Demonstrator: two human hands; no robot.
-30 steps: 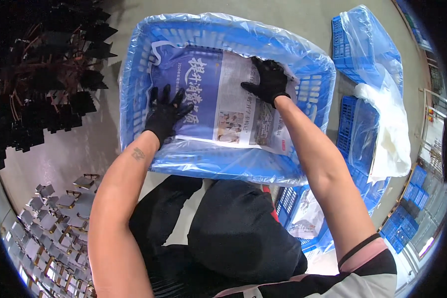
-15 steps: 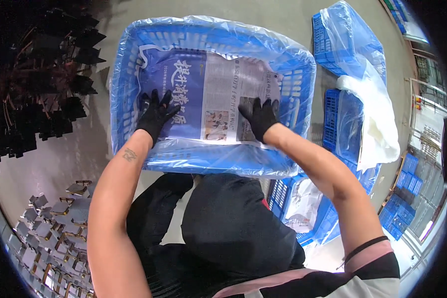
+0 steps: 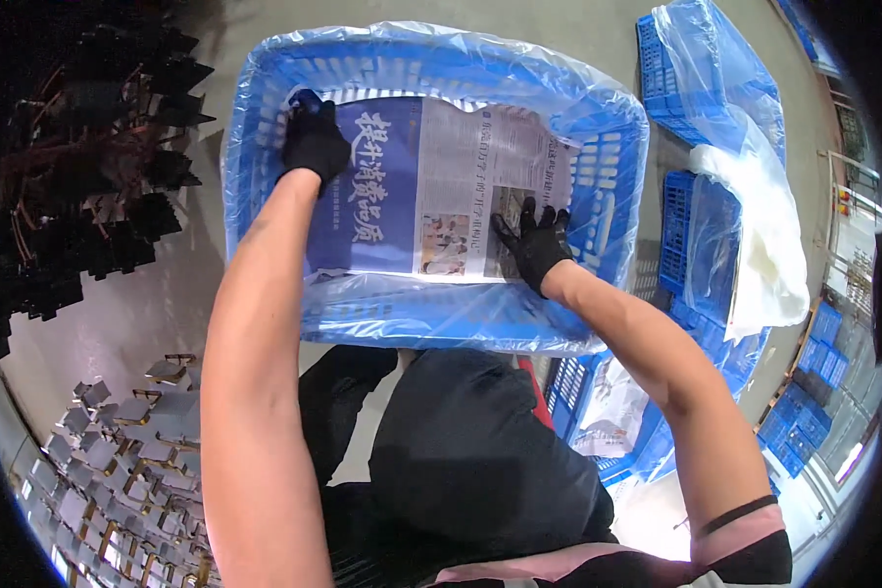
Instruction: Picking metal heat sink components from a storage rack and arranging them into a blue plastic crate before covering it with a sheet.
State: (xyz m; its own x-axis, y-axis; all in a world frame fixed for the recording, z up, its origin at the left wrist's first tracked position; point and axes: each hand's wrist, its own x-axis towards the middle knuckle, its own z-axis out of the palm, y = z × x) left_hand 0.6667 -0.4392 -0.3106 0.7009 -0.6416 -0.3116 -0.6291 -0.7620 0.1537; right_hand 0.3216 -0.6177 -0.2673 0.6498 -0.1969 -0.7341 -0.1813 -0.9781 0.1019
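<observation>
A newspaper lies flat on the bottom of a blue plastic basket lined with a clear plastic bag. Both my hands wear black gloves and reach inside the basket. My left hand is at the newspaper's far left corner, against the lined basket wall; its fingers are partly hidden beyond the knuckles. On the newspaper's near right part rests my right hand, fingers spread and holding nothing. The bag is folded over the basket's rim all round.
To the right stand more blue baskets with clear liners, and white plastic sheeting drapes over one. Beside my knee, another basket holds a sheet of printed paper. Many dark pieces and grey pieces cover the left side.
My left hand has moved away from me, from the newspaper's left middle to its far left corner. My right hand stays spread on the paper. The whole view has shifted slightly.
</observation>
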